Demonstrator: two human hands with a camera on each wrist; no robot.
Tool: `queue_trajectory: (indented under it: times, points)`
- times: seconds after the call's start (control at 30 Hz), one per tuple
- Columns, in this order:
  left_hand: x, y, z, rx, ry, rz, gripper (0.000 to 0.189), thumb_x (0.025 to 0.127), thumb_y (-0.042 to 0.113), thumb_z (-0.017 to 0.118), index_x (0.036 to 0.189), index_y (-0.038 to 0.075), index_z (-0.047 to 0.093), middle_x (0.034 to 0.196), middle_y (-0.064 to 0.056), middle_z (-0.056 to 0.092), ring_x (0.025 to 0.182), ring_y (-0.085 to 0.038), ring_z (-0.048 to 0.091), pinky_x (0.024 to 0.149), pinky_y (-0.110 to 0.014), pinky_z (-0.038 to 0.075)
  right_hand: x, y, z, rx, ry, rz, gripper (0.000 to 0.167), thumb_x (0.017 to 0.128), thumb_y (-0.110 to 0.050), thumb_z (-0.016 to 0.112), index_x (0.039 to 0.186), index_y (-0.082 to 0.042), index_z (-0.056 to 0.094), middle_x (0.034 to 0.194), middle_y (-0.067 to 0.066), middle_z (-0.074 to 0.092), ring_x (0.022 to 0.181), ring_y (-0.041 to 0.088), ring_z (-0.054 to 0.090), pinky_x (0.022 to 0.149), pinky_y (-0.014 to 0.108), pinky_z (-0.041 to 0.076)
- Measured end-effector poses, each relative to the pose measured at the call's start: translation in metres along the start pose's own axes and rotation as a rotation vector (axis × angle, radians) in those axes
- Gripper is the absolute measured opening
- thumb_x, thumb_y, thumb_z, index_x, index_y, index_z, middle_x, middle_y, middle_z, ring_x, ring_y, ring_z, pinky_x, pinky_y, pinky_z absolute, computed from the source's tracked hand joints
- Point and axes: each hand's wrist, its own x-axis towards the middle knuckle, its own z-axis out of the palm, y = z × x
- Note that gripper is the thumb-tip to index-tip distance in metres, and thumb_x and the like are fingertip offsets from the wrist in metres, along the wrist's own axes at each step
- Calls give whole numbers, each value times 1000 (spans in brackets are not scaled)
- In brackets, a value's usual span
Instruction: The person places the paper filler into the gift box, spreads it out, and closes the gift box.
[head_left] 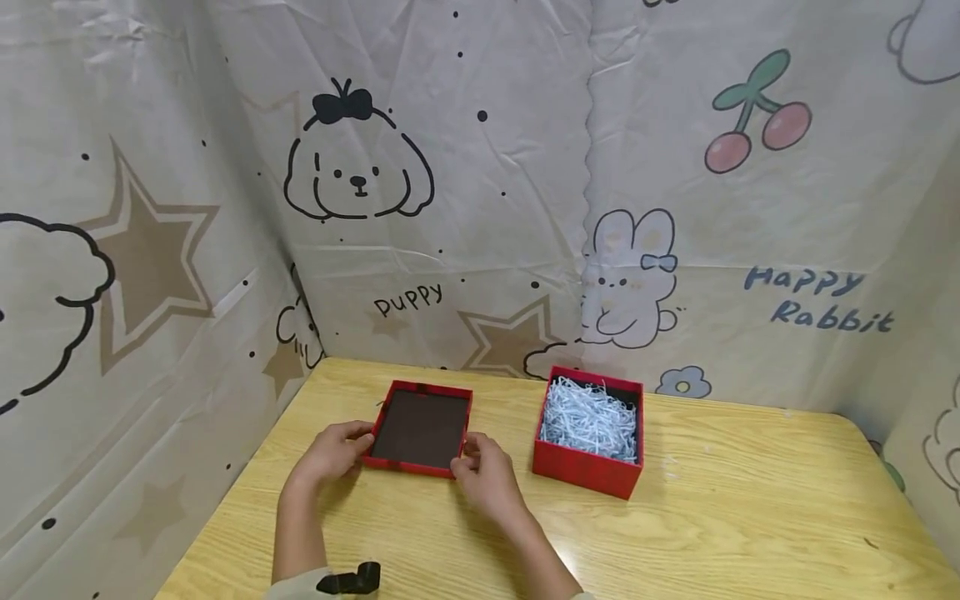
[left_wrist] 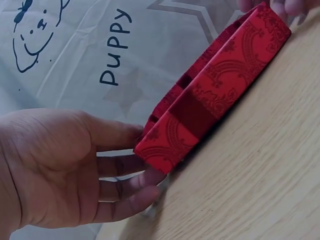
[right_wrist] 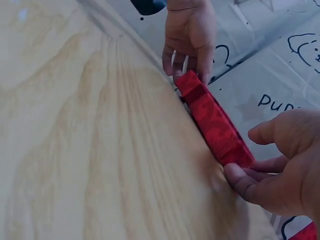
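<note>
In the head view a shallow red box lid [head_left: 420,429] lies with its dark hollow side up, low at the tabletop. Its outer wall carries a patterned red cloth in the left wrist view. My left hand [head_left: 333,452] holds the lid's left side near the front corner, thumb at the rim and other fingers lower on the outside. At the opposite front corner, my right hand [head_left: 486,483] pinches the lid between thumb and fingers, while its index finger [right_wrist: 262,134] stands off the wall. To the right sits a matching red box [head_left: 588,477] filled with pale shredded paper [head_left: 588,421].
The wooden table [head_left: 720,517] ends at a patterned cloth [head_left: 480,208] hung behind it and along both sides. A few pale paper shreds [head_left: 670,461] lie right of the box. A black strap piece [head_left: 351,578] shows at my left sleeve.
</note>
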Motion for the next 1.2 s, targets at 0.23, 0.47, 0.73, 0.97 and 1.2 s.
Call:
queue_trajectory:
  times: [0.23, 0.47, 0.73, 0.97, 1.2]
  points:
    - [3, 1, 3, 22, 20, 13, 36, 110, 11, 55, 142, -6, 62, 132, -25, 67, 115, -34, 66, 79, -42, 62, 1, 5, -2, -9, -6, -50, 36, 93, 3, 71, 128, 13, 67, 109, 18, 74, 95, 24, 70, 81, 32, 60]
    - [-3, 11, -2, -30, -6, 52, 36, 110, 9, 55, 142, -8, 59, 133, -28, 65, 109, -36, 70, 87, -49, 63, 0, -7, -12, -27, 42, -94, 38, 94, 2, 69, 130, 11, 67, 114, 20, 72, 97, 26, 72, 83, 32, 62]
    - [-12, 37, -8, -51, -1, 141, 37, 111, 15, 56, 144, 1, 62, 135, -19, 67, 96, -23, 68, 92, -47, 61, -6, -42, -40, -6, 106, -171, 35, 96, -1, 69, 130, 9, 69, 117, 20, 71, 98, 29, 72, 82, 31, 62]
    - [-18, 66, 1, -91, -12, 222, 39, 112, 21, 56, 147, 5, 61, 137, -17, 65, 106, -26, 71, 101, -50, 58, -6, -54, -75, -51, 213, -151, 27, 99, -7, 71, 124, 2, 75, 113, 12, 76, 93, 22, 71, 82, 31, 62]
    - [-14, 90, 33, -135, 2, 292, 37, 110, 19, 60, 145, 7, 64, 134, -13, 67, 108, -25, 71, 98, -48, 60, -14, -51, -111, -35, 278, -49, 33, 99, -11, 72, 130, 1, 73, 113, 13, 75, 94, 23, 71, 82, 24, 60]
